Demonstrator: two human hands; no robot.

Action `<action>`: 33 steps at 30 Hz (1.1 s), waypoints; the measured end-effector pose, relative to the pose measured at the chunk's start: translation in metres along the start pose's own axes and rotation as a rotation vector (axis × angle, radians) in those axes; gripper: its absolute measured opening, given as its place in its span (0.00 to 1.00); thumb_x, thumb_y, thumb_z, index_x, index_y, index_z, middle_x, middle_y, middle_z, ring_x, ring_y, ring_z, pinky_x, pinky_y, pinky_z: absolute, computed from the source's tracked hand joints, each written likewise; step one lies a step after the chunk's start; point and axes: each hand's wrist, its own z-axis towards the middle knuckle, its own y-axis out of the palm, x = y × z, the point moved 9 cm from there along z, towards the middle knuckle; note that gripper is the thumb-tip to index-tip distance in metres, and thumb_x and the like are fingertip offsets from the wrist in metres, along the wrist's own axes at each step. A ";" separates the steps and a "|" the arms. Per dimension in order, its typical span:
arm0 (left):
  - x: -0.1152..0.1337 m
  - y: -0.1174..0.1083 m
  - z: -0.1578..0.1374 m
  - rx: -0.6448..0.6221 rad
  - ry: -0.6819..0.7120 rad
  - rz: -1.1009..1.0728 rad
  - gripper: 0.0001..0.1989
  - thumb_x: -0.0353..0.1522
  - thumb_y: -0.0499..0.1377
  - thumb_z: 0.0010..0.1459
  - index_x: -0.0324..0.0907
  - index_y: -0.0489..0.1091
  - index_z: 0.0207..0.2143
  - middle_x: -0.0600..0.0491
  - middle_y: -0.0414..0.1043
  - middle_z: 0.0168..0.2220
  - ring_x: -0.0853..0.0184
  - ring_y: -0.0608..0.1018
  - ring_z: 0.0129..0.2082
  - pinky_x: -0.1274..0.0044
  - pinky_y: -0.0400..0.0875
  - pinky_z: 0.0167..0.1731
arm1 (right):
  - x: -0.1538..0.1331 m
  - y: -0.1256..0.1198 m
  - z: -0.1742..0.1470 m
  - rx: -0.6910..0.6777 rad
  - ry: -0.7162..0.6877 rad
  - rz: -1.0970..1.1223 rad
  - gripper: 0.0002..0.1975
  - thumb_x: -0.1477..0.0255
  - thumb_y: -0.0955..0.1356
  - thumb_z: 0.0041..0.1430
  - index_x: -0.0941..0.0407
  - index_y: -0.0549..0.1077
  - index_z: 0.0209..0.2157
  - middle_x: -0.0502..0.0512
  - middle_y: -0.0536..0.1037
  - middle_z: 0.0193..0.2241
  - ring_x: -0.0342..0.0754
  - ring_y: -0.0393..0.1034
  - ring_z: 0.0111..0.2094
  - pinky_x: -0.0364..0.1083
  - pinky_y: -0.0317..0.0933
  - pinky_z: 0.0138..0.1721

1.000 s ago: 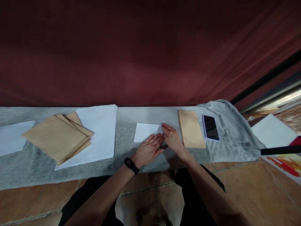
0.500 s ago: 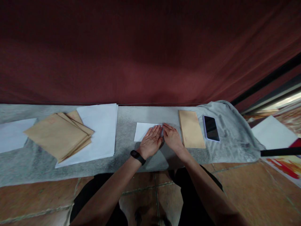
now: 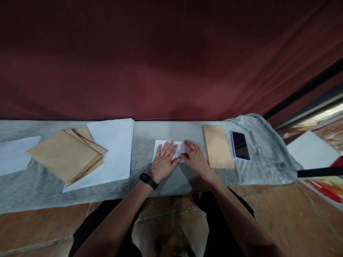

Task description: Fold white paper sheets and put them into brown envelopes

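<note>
At far left on the cloth-covered surface (image 3: 142, 135), a white sheet (image 3: 16, 155) lies flat. Beside it, brown envelopes (image 3: 63, 155) sit in a fanned pile, partly on top of a white stack (image 3: 116, 150) of larger sheets.

Near the middle is the small white paper (image 3: 180, 146) I am working on, lying flat. My left hand (image 3: 164, 163) is open, palm down, fingers spread across it; a black band (image 3: 148, 181) circles that wrist. My right hand (image 3: 196, 159) lies palm down at the paper's right end, fingers close together, thumb reaching left towards my other thumb. I cannot tell whether it pinches the edge.

I judge this step to be pressing or smoothing the paper. The next move calls for the right hand to steady that end while the left presses evenly, without skewing it.

Just right of my hand lies a brown stack (image 3: 218, 146), then a phone (image 3: 240, 145), screen dark.
</note>
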 end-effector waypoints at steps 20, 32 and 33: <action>-0.027 -0.008 -0.019 0.010 -0.060 0.019 0.32 0.45 0.46 0.71 0.39 0.54 0.71 0.41 0.50 0.73 0.54 0.55 0.73 0.56 0.52 0.70 | -0.044 0.020 -0.011 0.010 -0.144 -0.065 0.27 0.65 0.59 0.74 0.61 0.60 0.69 0.64 0.57 0.71 0.55 0.50 0.72 0.58 0.47 0.71; -0.052 -0.015 -0.027 0.105 -0.182 0.068 0.37 0.50 0.43 0.70 0.36 0.50 0.72 0.38 0.54 0.71 0.52 0.57 0.72 0.56 0.53 0.69 | -0.037 0.018 -0.020 0.067 -0.087 -0.116 0.31 0.61 0.60 0.74 0.63 0.56 0.70 0.67 0.52 0.72 0.58 0.46 0.73 0.60 0.46 0.70; -0.052 -0.015 -0.028 0.115 -0.190 0.070 0.37 0.49 0.42 0.70 0.34 0.50 0.72 0.38 0.54 0.71 0.51 0.57 0.72 0.56 0.53 0.69 | -0.036 0.018 -0.021 0.068 -0.084 -0.119 0.31 0.61 0.59 0.74 0.63 0.55 0.70 0.67 0.53 0.72 0.58 0.46 0.73 0.60 0.46 0.70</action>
